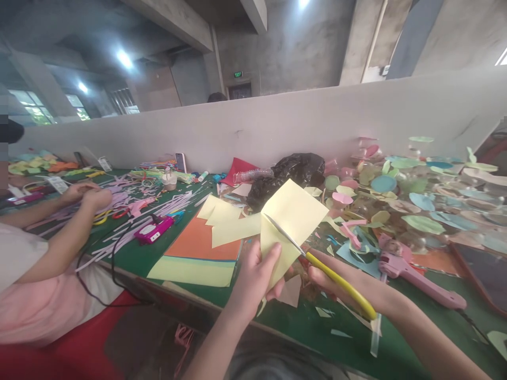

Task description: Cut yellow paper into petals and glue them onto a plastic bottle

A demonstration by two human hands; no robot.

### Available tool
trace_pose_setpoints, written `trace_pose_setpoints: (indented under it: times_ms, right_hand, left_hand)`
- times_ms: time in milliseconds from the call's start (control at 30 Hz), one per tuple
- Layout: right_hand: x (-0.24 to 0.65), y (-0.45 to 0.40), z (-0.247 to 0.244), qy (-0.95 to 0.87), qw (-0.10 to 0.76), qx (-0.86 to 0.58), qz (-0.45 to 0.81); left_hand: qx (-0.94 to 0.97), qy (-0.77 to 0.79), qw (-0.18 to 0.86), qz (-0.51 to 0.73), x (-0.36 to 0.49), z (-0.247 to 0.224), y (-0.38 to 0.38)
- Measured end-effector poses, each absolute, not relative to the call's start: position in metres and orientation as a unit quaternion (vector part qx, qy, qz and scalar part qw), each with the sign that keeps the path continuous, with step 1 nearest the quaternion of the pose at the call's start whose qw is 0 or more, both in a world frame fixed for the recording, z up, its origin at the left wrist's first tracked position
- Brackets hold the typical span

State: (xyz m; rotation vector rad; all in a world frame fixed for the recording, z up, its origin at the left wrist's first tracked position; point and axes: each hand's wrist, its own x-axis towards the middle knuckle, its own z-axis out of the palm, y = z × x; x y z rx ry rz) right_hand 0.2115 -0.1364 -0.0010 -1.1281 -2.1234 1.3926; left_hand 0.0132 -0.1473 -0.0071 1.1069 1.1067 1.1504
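Note:
A folded piece of pale yellow paper (295,208) is pinched upright in my left hand (257,269), thumb on its near face. My right hand (336,277) is wrapped round the scissors (336,282), which have yellow handles. Their blade lies across the paper, pointing up and to the left. Below and left of the paper, orange sheets (190,237) and light green sheets (194,271) rest on the green table (277,327), with more yellow pieces (237,229) on top.
A pink glue gun (423,277) lies at the right, near many paper-topped clear cups (384,183). Behind the paper is a black plastic bag (299,169). A purple power strip (153,230) and another person's hands (93,195) are at the left.

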Motion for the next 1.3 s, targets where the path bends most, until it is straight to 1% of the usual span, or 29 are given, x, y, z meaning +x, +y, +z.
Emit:
trace_pose_setpoints:
  times_ms: [200, 367, 467, 567, 700, 900, 1067, 1300]
  right_hand:
    - [0.209, -0.13, -0.013, -0.739, 0.224, -0.392, 0.499]
    - [0.214, -0.133, -0.006, -0.758, 0.215, -0.389, 0.477]
    - [0.212, -0.134, -0.004, -0.75, 0.215, -0.386, 0.492]
    - [0.209, -0.131, -0.007, -0.731, 0.226, -0.378, 0.521]
    - [0.209, -0.128, -0.012, -0.728, 0.251, -0.387, 0.507]
    - [0.212, -0.128, -0.016, -0.712, 0.241, -0.426, 0.504]
    - [0.212, -0.128, -0.017, -0.705, 0.274, -0.441, 0.484]
    - [0.202, -0.128, -0.004, -0.646, 0.33, -0.484, 0.489]
  left_hand:
    - [0.459, 0.471, 0.568, 0.495, 0.012, -0.008, -0.145]
    - [0.477, 0.45, 0.607, 0.448, 0.011, -0.006, -0.148]
    - [0.484, 0.445, 0.622, 0.425, 0.011, -0.007, -0.148]
    - [0.478, 0.447, 0.627, 0.422, 0.011, -0.009, -0.148]
    - [0.481, 0.457, 0.619, 0.421, 0.014, -0.008, -0.148]
    - [0.498, 0.445, 0.612, 0.423, 0.015, -0.006, -0.151]
    - [0.501, 0.458, 0.607, 0.414, 0.014, -0.009, -0.154]
    - [0.513, 0.459, 0.623, 0.372, 0.019, -0.009, -0.157]
